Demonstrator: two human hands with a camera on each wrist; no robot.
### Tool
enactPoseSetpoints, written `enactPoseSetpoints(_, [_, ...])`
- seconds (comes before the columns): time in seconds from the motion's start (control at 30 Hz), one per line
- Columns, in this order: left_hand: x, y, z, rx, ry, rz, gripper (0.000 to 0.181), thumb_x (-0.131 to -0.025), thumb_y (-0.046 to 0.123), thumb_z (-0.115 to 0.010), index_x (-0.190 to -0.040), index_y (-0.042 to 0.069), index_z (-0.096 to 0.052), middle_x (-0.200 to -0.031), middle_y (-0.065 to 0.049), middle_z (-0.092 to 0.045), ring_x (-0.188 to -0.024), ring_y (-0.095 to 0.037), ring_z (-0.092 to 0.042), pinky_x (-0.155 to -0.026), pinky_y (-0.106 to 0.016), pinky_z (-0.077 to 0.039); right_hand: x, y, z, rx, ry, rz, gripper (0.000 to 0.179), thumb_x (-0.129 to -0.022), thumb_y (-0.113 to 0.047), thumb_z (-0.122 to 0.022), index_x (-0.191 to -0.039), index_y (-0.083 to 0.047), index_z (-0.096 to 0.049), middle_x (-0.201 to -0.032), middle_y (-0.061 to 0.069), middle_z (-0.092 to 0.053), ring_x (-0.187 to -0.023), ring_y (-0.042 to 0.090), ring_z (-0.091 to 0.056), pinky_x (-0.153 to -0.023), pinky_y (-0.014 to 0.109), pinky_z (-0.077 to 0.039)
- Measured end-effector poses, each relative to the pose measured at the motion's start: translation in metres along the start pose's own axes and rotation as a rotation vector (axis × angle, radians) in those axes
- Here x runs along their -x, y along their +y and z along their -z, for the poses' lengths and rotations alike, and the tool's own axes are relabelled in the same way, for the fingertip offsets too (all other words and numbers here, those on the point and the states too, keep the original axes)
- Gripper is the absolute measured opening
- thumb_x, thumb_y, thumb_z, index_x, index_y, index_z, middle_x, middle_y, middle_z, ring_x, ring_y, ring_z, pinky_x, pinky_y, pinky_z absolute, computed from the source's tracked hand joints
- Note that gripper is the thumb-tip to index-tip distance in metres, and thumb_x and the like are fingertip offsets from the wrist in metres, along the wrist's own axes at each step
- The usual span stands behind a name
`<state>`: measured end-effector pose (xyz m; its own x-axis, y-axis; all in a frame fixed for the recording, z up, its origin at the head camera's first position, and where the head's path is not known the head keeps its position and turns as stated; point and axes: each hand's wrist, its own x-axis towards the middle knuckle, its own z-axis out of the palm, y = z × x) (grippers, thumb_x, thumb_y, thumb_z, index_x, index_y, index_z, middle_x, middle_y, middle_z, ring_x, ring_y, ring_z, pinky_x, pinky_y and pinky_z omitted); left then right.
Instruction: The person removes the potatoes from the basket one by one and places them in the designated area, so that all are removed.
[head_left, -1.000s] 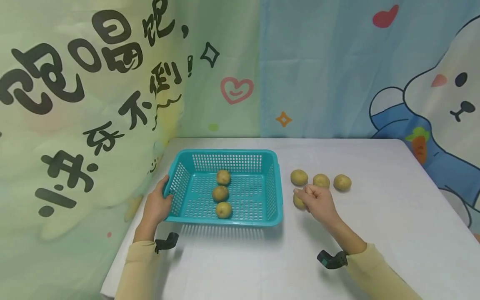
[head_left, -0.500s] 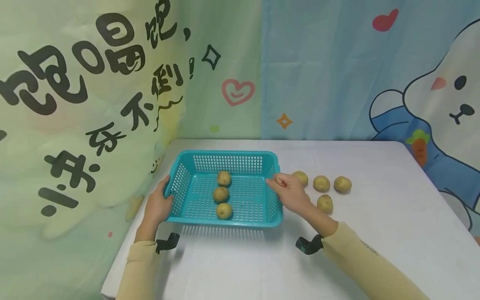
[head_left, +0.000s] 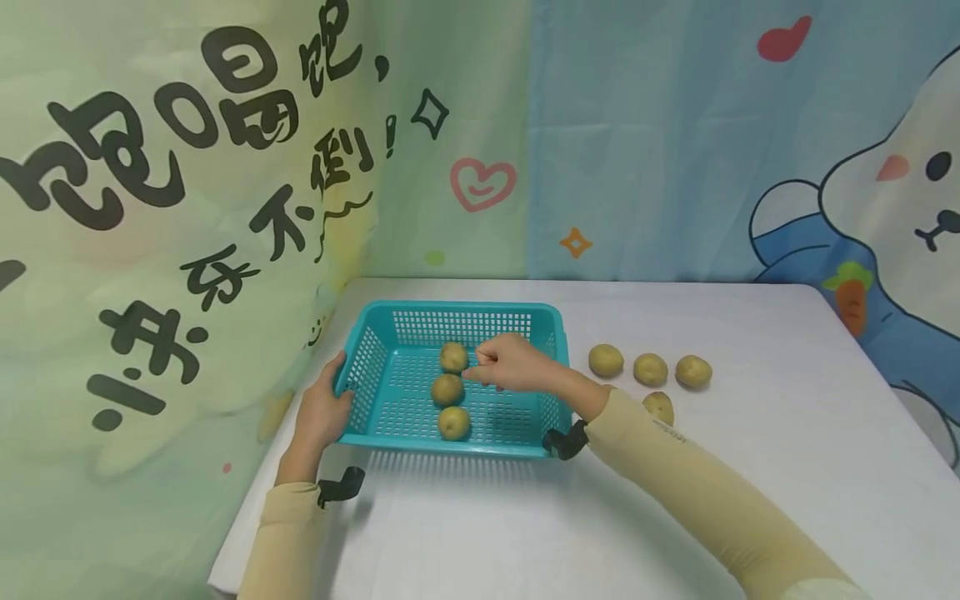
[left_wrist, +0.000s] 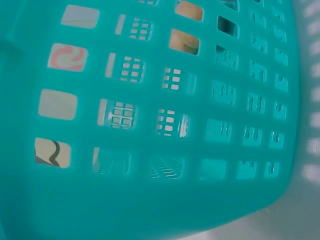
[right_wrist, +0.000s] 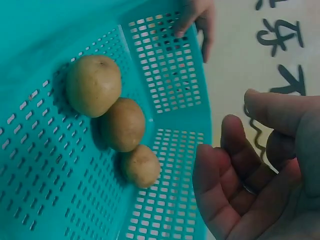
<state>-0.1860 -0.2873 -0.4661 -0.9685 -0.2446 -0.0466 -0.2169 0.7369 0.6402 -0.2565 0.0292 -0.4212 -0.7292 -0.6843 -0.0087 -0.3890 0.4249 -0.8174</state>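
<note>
My left hand [head_left: 322, 412] grips the left rim of a turquoise plastic basket [head_left: 502, 450], its thumb on the inner side. Three potatoes [head_left: 447, 389] lie in a line on the basket floor. Over the basket, just right of those potatoes, hovers my right hand [head_left: 517, 364]. Its fingers are loosely curled and hold nothing; the right wrist view shows a gap between thumb and fingertips [right_wrist: 205, 162]. On the table right of the basket lie several more potatoes [head_left: 650, 369], one [head_left: 659, 407] partly behind the right sleeve. The left wrist view is filled by the basket's slotted wall [left_wrist: 150, 200].
The basket stands on a white-covered table [head_left: 465, 533]. Printed curtains [head_left: 637, 150] hang behind the table and along its left side. My right forearm [head_left: 675, 467] crosses above the basket's front right corner.
My right hand has moved left from the loose potatoes to above the basket. The front loose potato lies farther right than a second ago. My left hand keeps its hold on the basket.
</note>
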Motion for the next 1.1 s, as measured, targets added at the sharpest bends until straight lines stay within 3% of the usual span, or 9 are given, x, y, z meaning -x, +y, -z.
enactPoseSetpoints(0.17, [0.000,0.000,-0.001,0.000,0.002,0.006,0.064,-0.099,0.009,-0.045,-0.157,0.016,-0.020,-0.149,-0.027,-0.037,-0.110,-0.041,-0.055,-0.081,-0.051,-0.046,-0.015,0.001,-0.009,0.021,-0.005,0.021,0.047,-0.093,-0.028,-0.066,-0.057,-0.016,-0.039,-0.050,-0.004,-0.039,-0.058,0.019,-0.062,-0.057,0.030,-0.049])
enactPoseSetpoints(0.3, [0.000,-0.001,-0.001,-0.003,0.008,0.012,0.064,-0.099,0.009,-0.045,-0.157,0.017,-0.021,-0.149,-0.027,-0.038,-0.109,-0.041,-0.056,-0.079,-0.050,-0.046,-0.025,0.005,-0.016,-0.018,-0.009,0.052,0.045,-0.094,-0.031,-0.064,-0.059,-0.016,-0.042,-0.052,-0.006,-0.038,-0.056,0.022,-0.057,-0.063,0.037,-0.054])
enactPoseSetpoints(0.47, [-0.002,-0.001,-0.002,-0.005,0.016,0.020,0.064,-0.099,0.009,-0.046,-0.157,0.017,-0.021,-0.149,-0.027,-0.039,-0.108,-0.040,-0.056,-0.078,-0.049,-0.047,-0.033,0.014,-0.024,-0.058,-0.025,0.044,0.042,-0.095,-0.032,-0.063,-0.062,-0.012,-0.047,-0.057,-0.004,-0.049,-0.058,0.023,-0.057,-0.067,0.040,-0.056])
enactPoseSetpoints(0.5, [-0.002,-0.001,-0.003,-0.005,0.016,0.022,0.064,-0.099,0.010,-0.046,-0.157,0.018,-0.021,-0.149,-0.027,-0.039,-0.109,-0.040,-0.055,-0.079,-0.049,-0.046,-0.034,0.015,-0.025,-0.062,-0.023,0.033,0.041,-0.095,-0.032,-0.063,-0.064,-0.008,-0.050,-0.060,-0.003,-0.053,-0.059,0.019,-0.058,-0.067,0.040,-0.056])
enactPoseSetpoints(0.63, [-0.002,-0.002,-0.003,-0.003,0.019,0.028,0.064,-0.099,0.010,-0.046,-0.157,0.019,-0.021,-0.149,-0.025,-0.039,-0.108,-0.039,-0.055,-0.079,-0.048,-0.047,-0.039,0.019,-0.027,-0.078,-0.021,-0.015,0.035,-0.096,-0.030,-0.061,-0.082,0.002,-0.062,-0.078,0.010,-0.065,-0.073,0.029,-0.064,-0.072,0.048,-0.055])
enactPoseSetpoints(0.7, [-0.002,-0.002,-0.003,-0.004,0.022,0.030,0.064,-0.099,0.011,-0.046,-0.157,0.020,-0.022,-0.149,-0.025,-0.039,-0.108,-0.038,-0.056,-0.079,-0.048,-0.047,-0.041,0.021,-0.028,-0.066,-0.027,-0.032,0.031,-0.097,-0.028,-0.060,-0.092,0.002,-0.066,-0.091,0.014,-0.069,-0.079,0.034,-0.065,-0.072,0.046,-0.055])
enactPoseSetpoints(0.8, [-0.002,-0.002,-0.004,-0.002,0.024,0.025,0.064,-0.099,0.010,-0.047,-0.157,0.019,-0.022,-0.149,-0.025,-0.040,-0.107,-0.038,-0.057,-0.079,-0.048,-0.047,-0.045,0.027,-0.030,-0.053,-0.047,-0.057,0.024,-0.098,-0.025,-0.060,-0.101,-0.004,-0.069,-0.103,0.010,-0.069,-0.088,0.036,-0.065,-0.072,0.041,-0.055])
enactPoseSetpoints(0.93, [-0.002,-0.001,-0.005,0.008,0.008,0.027,0.064,-0.099,0.009,-0.047,-0.157,0.019,-0.022,-0.149,-0.026,-0.039,-0.110,-0.039,-0.055,-0.083,-0.051,-0.046,-0.048,0.038,-0.035,-0.064,-0.072,-0.083,0.022,-0.095,-0.021,-0.063,-0.112,-0.007,-0.066,-0.113,0.005,-0.065,-0.094,0.026,-0.064,-0.072,0.038,-0.056])
enactPoseSetpoints(1.1, [-0.002,-0.001,-0.005,0.005,0.013,0.033,0.065,-0.099,0.009,-0.047,-0.157,0.019,-0.021,-0.152,-0.024,-0.036,-0.117,-0.041,-0.053,-0.086,-0.054,-0.045,-0.053,0.042,-0.041,-0.022,-0.047,-0.034,0.032,-0.091,-0.016,-0.067,-0.121,-0.004,-0.061,-0.121,0.011,-0.062,-0.105,0.021,-0.060,-0.076,0.036,-0.054])
